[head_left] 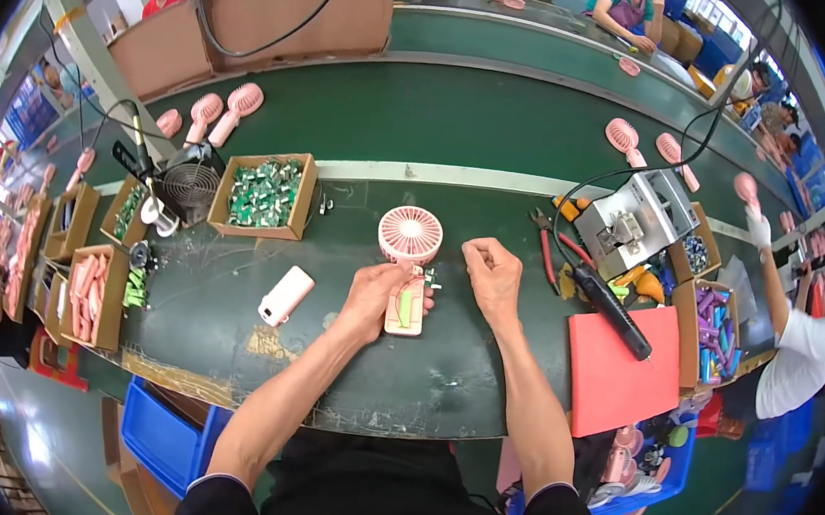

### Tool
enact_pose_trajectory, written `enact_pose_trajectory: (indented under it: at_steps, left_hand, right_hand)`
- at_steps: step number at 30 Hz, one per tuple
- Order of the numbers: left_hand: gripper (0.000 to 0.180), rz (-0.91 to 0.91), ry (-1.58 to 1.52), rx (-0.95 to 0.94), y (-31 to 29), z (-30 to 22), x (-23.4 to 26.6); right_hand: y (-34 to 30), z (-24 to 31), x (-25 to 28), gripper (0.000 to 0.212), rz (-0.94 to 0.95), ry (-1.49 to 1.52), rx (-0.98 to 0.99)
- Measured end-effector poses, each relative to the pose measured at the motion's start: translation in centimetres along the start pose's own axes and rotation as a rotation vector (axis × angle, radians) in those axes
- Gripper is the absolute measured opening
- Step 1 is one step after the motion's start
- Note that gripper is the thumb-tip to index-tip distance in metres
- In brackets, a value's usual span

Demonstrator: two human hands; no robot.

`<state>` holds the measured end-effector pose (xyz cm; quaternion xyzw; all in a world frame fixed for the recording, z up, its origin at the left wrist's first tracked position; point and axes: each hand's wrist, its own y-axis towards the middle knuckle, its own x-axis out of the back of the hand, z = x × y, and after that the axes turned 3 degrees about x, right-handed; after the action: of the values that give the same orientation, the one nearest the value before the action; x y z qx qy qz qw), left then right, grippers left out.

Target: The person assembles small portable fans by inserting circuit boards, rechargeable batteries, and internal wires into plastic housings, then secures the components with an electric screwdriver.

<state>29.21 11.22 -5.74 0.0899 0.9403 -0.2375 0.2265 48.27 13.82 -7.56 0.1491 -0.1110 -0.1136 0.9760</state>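
Observation:
My left hand (372,298) is closed around a pink handheld fan (410,233), whose round grille points away from me. The fan's handle is uncovered, and a light green strip (406,307) lies inside it. By the fingertips, at the neck of the fan, sit a small green circuit board (429,278) and thin wires. To the right, apart from the fan, my right hand (494,280) is raised with its fingers pinched together; anything between them is hidden. A pink handle cover (287,296) rests on the dark green bench left of my left hand.
Cardboard boxes hold circuit boards (266,194), pink parts (88,298) and purple cells (713,331). At right are red-handled pliers (545,251), a black electric screwdriver (614,314) over a red mat (626,375), and a metal fixture (629,229). Beyond runs a green conveyor (446,117) carrying pink fans. Co-workers sit around.

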Motion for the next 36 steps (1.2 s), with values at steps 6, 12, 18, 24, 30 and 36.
enact_pose_trajectory:
  at_steps: [6,12,18,24,30,36]
  left_hand:
    - [0.029,0.009,-0.087,0.048,0.2,-0.1,0.6]
    - [0.026,0.029,-0.170,0.052,1.1,-0.1,0.2]
    - [0.023,-0.026,-0.182,0.085,0.9,0.8,0.3]
    - [0.024,-0.037,-0.119,0.043,0.1,1.0,0.3]
    - [0.022,-0.012,-0.099,0.059,0.8,1.8,-0.2]
    - [0.031,-0.049,-0.076,0.004,-0.4,-0.2,0.3]
  right_hand:
    - [-0.3,4.3,2.8,0.023,0.387,0.085,-0.016]
    - [-1.2,6.1,1.4,0.037,0.443,-0.217,0.205]
    - [-1.8,4.9,0.6,0.039,0.371,-0.260,0.338]
    - [-2.2,4.6,-0.4,0.035,0.363,-0.339,0.432]
    - [-2.9,4.7,0.2,0.027,0.255,-0.386,0.422]
    - [-2.0,3.6,-1.5,0.027,0.270,0.008,0.434]
